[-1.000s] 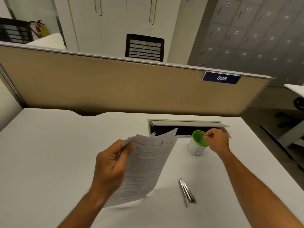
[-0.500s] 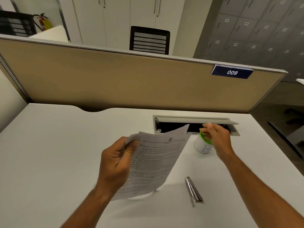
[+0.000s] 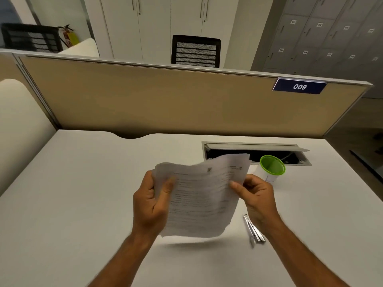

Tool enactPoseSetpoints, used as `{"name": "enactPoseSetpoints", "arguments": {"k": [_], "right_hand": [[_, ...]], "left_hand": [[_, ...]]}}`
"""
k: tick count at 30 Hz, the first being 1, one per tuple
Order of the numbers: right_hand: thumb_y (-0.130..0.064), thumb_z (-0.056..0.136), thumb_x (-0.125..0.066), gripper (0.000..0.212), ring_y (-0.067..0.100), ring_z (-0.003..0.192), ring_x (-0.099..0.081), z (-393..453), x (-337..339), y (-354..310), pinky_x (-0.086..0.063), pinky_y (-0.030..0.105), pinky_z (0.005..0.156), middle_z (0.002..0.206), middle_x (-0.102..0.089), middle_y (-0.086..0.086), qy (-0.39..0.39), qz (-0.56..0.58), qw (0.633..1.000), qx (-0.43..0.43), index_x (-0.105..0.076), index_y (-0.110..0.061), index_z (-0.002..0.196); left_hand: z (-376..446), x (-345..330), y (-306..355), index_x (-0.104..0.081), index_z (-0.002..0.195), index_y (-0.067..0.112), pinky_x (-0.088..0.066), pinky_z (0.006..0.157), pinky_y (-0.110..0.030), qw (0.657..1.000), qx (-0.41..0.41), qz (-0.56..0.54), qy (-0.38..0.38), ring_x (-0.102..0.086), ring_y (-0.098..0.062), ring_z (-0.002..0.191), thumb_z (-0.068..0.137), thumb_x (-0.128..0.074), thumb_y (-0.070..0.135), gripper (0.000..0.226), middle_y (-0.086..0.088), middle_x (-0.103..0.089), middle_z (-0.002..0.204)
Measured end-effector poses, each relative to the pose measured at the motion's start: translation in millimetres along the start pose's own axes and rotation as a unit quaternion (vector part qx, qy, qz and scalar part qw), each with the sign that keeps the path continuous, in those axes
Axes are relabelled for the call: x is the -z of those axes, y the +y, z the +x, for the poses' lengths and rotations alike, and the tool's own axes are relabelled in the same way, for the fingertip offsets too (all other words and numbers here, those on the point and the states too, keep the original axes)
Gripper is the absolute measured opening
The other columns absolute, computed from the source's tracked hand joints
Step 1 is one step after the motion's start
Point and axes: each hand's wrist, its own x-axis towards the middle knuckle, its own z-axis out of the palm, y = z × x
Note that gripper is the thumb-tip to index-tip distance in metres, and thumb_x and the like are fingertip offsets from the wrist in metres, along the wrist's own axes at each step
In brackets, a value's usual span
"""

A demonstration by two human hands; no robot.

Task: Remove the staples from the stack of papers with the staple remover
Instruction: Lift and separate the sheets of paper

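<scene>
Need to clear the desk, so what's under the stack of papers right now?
The stack of papers is held above the white desk; only its shadow shows beneath. The staple remover lies beside it, not under. The desk directly behind the sheets is hidden.

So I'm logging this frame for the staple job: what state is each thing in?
stack of papers: lifted off the desk, held by both hands
left hand: gripping the stack
right hand: pinching the stack
staple remover: lying untouched
green-rimmed cup: upright
desk cable hatch: open
</scene>
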Motion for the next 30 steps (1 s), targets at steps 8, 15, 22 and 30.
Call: {"name": "enactPoseSetpoints", "arguments": {"k": [8,15,22,30], "right_hand": [[-0.027,0.082,-0.072,0.011,0.019,0.082,-0.072,-36.0,-31.7,-11.4,-0.058,0.024,0.065,0.093,-0.075,0.001,0.074,-0.029,0.995,0.063,-0.068,-0.023,0.092],[-0.020,0.083,-0.070,0.027,0.019,0.096,-0.069,-52.8,-41.7,3.6,-0.058,0.026,0.075,0.102,-0.072,0.001,0.078,-0.032,0.995,0.057,-0.063,-0.028,0.108],[-0.028,0.082,-0.068,0.019,0.011,0.092,-0.069,-55.1,-42.4,13.0,-0.054,0.016,0.076,0.095,-0.075,-0.010,0.102,-0.074,0.991,0.047,-0.072,-0.037,0.097],[-0.042,0.082,-0.065,0.017,0.001,0.087,-0.068,-55.0,-52.1,-2.0,-0.051,0.009,0.071,0.093,-0.073,-0.020,0.128,-0.093,0.982,0.107,-0.069,-0.045,0.098]], "left_hand": [[-21.4,-4.6,0.5,-0.055,0.102,0.047,-0.052,0.060,-0.007,0.998,-0.011,0.015,0.065,-0.067,-0.001,0.087,0.093,-0.059,0.025,0.024,0.028,-0.066,0.095],[-32.0,-5.5,-11.5,-0.057,0.114,0.029,-0.054,0.074,-0.010,0.997,0.008,-0.009,0.080,-0.064,-0.005,0.101,0.087,-0.067,0.021,0.030,0.027,-0.064,0.108],[-36.9,-3.8,-22.6,-0.064,0.096,0.028,-0.052,0.070,-0.015,0.997,0.021,0.019,0.067,-0.065,-0.008,0.090,0.092,-0.061,0.019,0.010,0.022,-0.067,0.095],[-27.2,-7.1,4.1,-0.063,0.106,0.023,-0.046,0.076,-0.003,0.992,-0.088,0.032,0.090,-0.062,0.006,0.096,0.096,-0.059,0.034,0.015,0.035,-0.062,0.105]]}}
